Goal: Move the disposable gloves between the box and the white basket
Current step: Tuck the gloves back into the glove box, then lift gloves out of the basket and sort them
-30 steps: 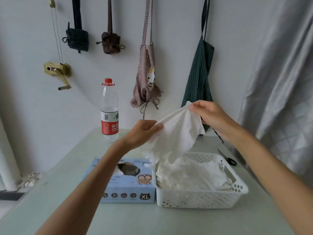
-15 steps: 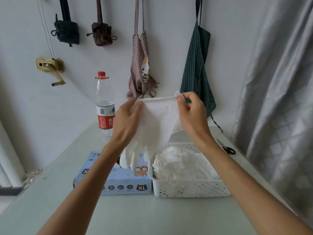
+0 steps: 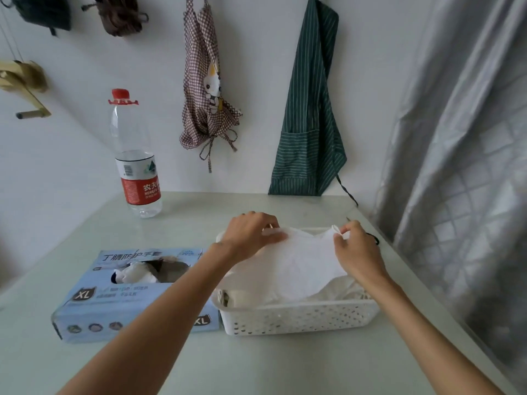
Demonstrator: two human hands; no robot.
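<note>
Nearest, the worktop [image 3: 256, 363] lies bare in front of the box [image 3: 134, 295] and the white basket [image 3: 296, 317], which stand touching side by side, box on the left. A white glove [image 3: 302, 266] is stretched flat over the basket, its long axis running left to right, above the gloves heaped inside. The left hand [image 3: 251, 235] pinches its far-left edge in a closed grip; the right hand [image 3: 356, 249] pinches the right corner likewise. Beyond, a water bottle [image 3: 137, 166] stands near the wall.

The pale table [image 3: 256, 363] carries box [image 3: 134, 303], white basket [image 3: 299, 317] (touching) and bottle [image 3: 137, 155].
</note>
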